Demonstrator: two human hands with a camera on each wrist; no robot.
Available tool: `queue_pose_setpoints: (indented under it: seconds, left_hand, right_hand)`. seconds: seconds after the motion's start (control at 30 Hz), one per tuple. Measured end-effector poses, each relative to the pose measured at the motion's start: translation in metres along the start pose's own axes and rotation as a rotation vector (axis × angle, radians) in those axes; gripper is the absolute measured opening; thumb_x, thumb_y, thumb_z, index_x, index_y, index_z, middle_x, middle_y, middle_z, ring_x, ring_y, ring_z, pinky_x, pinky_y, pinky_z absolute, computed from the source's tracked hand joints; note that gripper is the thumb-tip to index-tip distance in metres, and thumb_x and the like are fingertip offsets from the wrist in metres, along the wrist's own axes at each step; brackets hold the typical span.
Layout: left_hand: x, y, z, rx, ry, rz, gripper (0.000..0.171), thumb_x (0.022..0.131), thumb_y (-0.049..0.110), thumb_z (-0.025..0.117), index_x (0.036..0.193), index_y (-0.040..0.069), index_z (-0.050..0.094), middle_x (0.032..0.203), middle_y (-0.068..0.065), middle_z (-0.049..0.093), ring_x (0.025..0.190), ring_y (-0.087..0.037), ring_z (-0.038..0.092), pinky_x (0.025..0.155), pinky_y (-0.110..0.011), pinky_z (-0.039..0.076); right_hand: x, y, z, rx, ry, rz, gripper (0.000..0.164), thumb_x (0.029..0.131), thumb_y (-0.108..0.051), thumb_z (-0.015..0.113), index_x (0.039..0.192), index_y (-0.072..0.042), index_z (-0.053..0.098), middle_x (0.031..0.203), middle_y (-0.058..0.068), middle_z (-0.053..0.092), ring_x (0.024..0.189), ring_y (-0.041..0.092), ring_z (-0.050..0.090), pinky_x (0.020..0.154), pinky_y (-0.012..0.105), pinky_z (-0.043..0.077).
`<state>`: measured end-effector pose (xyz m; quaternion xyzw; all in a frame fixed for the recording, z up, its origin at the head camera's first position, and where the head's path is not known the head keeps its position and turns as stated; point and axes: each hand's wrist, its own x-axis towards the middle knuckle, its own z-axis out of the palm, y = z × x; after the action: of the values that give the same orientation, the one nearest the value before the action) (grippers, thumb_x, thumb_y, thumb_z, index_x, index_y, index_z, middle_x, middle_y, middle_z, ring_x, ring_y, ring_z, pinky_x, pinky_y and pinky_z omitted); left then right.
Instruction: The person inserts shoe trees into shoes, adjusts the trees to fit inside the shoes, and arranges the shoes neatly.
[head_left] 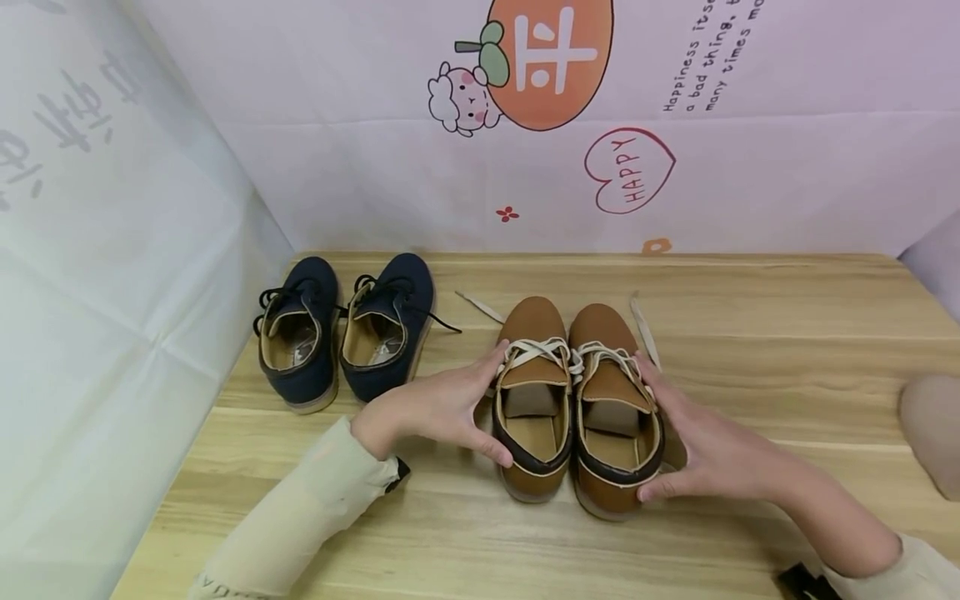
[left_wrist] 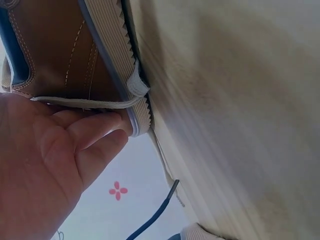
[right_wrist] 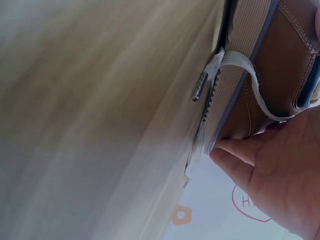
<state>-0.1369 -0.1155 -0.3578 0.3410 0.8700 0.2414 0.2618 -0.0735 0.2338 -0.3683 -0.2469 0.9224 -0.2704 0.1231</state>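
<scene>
Brown shoes (head_left: 536,400) lined up on wooden bench (head_left: 765,350)

A light wooden bench is backed by a white cloth (head_left: 360,175), printed with an orange design (head_left: 551,62) and a red heart (head_left: 630,171), and is flanked at left by a white sheet (head_left: 97,292). Near the bench's middle, the brown shoes are placed side by side, touching, their toes pointed toward the cloth and their long axes set nearly parallel, front to back. The pair's outer sides are touched by the left hand (head_left: 442,404) and right hand (head_left: 712,450), fingers spread wide, thumbs by the heels. Pale laces (head_left: 536,354) are crossed over both, loose ends laid on the bench. Navy shoes (head_left: 393,321) are seen at left, toes likewise turned toward the cloth.
</scene>
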Motion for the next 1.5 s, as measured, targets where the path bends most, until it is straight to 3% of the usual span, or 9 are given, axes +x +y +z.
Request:
queue_pose_setpoints:
  seconds: [0.13,0.37,0.5,0.67,0.87,1.07,1.23,1.37,1.5]
  left_hand:
    - [0.005,0.002,-0.001,0.006,-0.007,0.001,0.14,0.072,0.065,0.079,0.158,0.012,-0.017,0.168,-0.008,-0.01,0.154,-0.02,0.009,0.124,-0.037,0.021]
    - [0.013,0.005,-0.004,0.02,-0.027,0.007,0.138,0.073,0.067,0.076,0.158,0.011,-0.017,0.167,-0.008,-0.011,0.155,-0.019,0.006,0.125,-0.038,0.02]
    - [0.018,0.006,-0.004,0.022,-0.035,0.01,0.137,0.074,0.067,0.076,0.158,0.011,-0.017,0.167,-0.006,-0.013,0.155,-0.017,0.004,0.125,-0.037,0.018]
    - [0.024,0.009,-0.005,0.032,-0.048,0.009,0.136,0.075,0.067,0.076,0.157,0.011,-0.017,0.167,-0.006,-0.015,0.155,-0.017,0.003,0.125,-0.035,0.017]
    - [0.034,0.011,-0.006,0.047,-0.046,0.026,0.137,0.074,0.069,0.074,0.157,0.009,-0.018,0.166,-0.009,-0.015,0.155,-0.018,0.004,0.125,-0.035,0.017]
    - [0.043,0.015,-0.006,0.042,-0.042,0.022,0.138,0.074,0.069,0.075,0.157,0.01,-0.018,0.167,-0.009,-0.015,0.155,-0.019,0.005,0.125,-0.035,0.018]
    - [0.053,0.018,-0.007,0.036,-0.037,0.034,0.136,0.074,0.066,0.076,0.158,0.009,-0.016,0.167,-0.009,-0.014,0.155,-0.018,0.005,0.125,-0.035,0.019]
    - [0.062,0.02,-0.008,0.025,-0.023,0.059,0.135,0.075,0.064,0.077,0.158,0.008,-0.014,0.167,-0.012,-0.012,0.155,-0.02,0.006,0.125,-0.035,0.019]
    - [0.069,0.022,-0.01,0.032,-0.022,0.063,0.136,0.075,0.064,0.077,0.158,0.007,-0.014,0.167,-0.012,-0.01,0.155,-0.02,0.009,0.124,-0.034,0.021]
  right_hand:
    - [0.0,0.004,-0.001,0.019,0.002,0.009,0.139,0.066,-0.064,0.082,0.16,-0.023,-0.012,0.168,0.017,0.001,0.144,0.052,0.026,0.117,0.04,0.024]
    - [-0.001,0.011,-0.004,0.035,0.004,0.018,0.138,0.066,-0.064,0.082,0.16,-0.024,-0.011,0.166,0.022,0.004,0.14,0.057,0.028,0.105,0.07,0.031]
    - [-0.001,0.013,-0.007,0.038,0.0,0.022,0.139,0.066,-0.063,0.083,0.16,-0.024,-0.011,0.165,0.024,0.004,0.14,0.058,0.028,0.104,0.07,0.03]
    - [-0.001,0.018,-0.01,0.046,-0.005,0.024,0.139,0.066,-0.06,0.084,0.16,-0.025,-0.011,0.166,0.023,0.001,0.141,0.057,0.027,0.111,0.057,0.028]
    - [-0.003,0.027,-0.012,0.056,0.007,0.018,0.137,0.068,-0.053,0.087,0.16,-0.026,-0.011,0.167,0.02,0.001,0.14,0.057,0.028,0.115,0.023,0.022]
    - [-0.005,0.034,-0.016,0.089,0.007,0.037,0.139,0.067,-0.047,0.089,0.159,-0.031,-0.013,0.167,0.021,0.0,0.139,0.061,0.027,0.108,0.062,0.027]
    - [-0.006,0.043,-0.019,0.147,0.01,0.039,0.138,0.067,-0.04,0.091,0.159,-0.033,-0.013,0.166,0.024,-0.001,0.137,0.065,0.024,0.103,0.073,0.025]
    - [-0.007,0.051,-0.022,0.175,0.022,0.028,0.137,0.068,-0.034,0.091,0.159,-0.032,-0.011,0.166,0.023,-0.004,0.138,0.066,0.019,0.12,0.043,0.018]
    - [-0.006,0.057,-0.025,0.162,0.033,0.016,0.137,0.068,-0.028,0.091,0.16,-0.03,-0.01,0.167,0.02,-0.003,0.138,0.064,0.021,0.118,0.027,0.015]
